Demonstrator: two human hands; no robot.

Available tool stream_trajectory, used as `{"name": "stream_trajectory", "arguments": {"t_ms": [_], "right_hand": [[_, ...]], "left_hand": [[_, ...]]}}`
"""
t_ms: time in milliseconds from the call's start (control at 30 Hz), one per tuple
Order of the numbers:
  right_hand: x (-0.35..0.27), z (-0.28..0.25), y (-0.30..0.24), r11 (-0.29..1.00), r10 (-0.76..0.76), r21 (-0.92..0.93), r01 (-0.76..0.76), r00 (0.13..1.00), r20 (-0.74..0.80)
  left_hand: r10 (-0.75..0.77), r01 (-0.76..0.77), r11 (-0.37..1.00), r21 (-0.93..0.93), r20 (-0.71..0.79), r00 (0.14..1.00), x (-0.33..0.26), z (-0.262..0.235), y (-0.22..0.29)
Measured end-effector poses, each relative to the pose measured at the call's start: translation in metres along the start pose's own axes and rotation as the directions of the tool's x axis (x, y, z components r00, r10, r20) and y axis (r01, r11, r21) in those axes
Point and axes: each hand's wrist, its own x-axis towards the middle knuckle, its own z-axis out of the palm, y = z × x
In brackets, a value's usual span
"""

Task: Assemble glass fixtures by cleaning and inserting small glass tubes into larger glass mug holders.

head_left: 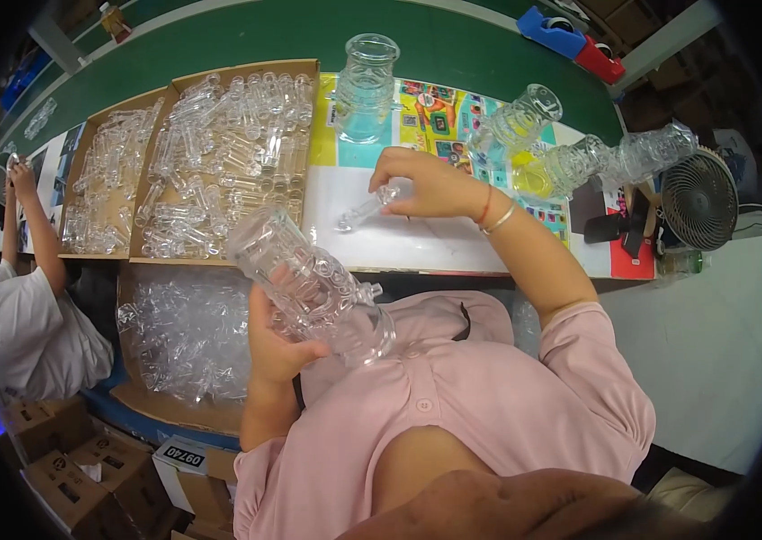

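Observation:
My left hand (273,346) is closed round a large clear glass vessel (309,279), shaped like a water pipe. It is tilted in front of my chest, and its short side spout points right. Between the fingers and thumb of my right hand (426,184) is a small clear glass tube (358,211) with a widened end. The tube is over the white part of the table sheet (453,247), apart from the vessel. Another glass vessel (366,90) stands upright beyond my right hand. To its right are several more, including a ribbed one (516,121).
Cardboard trays (135,220) full of glass tubes (246,135) lie to the left. Below them is a box of clear plastic-looking pieces (188,342). A black fan (699,200) and tape dispensers (570,40) are at the right. A co-worker (35,324) works at far left.

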Motion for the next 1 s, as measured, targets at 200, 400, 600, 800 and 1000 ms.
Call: {"name": "stream_trajectory", "arguments": {"t_ms": [200, 400, 600, 800, 1000], "right_hand": [[-0.071, 0.003, -0.048, 0.443, 0.207, 0.894, -0.071, 0.978, -0.025], [-0.120, 0.015, -0.065, 0.355, 0.277, 0.935, -0.011, 0.956, -0.094], [-0.143, 0.015, -0.072, 0.440, 0.344, 0.894, -0.085, 0.936, -0.080], [-0.153, 0.012, -0.080, 0.698, 0.263, 0.715, -0.031, 0.941, -0.215], [-0.168, 0.001, -0.088, 0.842, 0.242, 0.522, -0.135, 0.960, -0.141]], "left_hand": [[0.072, -0.092, 0.969, 0.228, 0.096, 0.993, 0.001, 0.034, 0.010], [0.032, -0.102, 0.936, 0.336, 0.206, 0.978, -0.001, 0.064, 0.001], [0.045, -0.136, 0.918, 0.372, 0.244, 0.969, -0.005, 0.083, -0.007], [0.047, -0.179, 0.858, 0.482, 0.273, 0.961, -0.012, 0.094, -0.008], [0.004, -0.145, 0.876, 0.459, 0.294, 0.956, -0.016, 0.110, -0.007]]}}
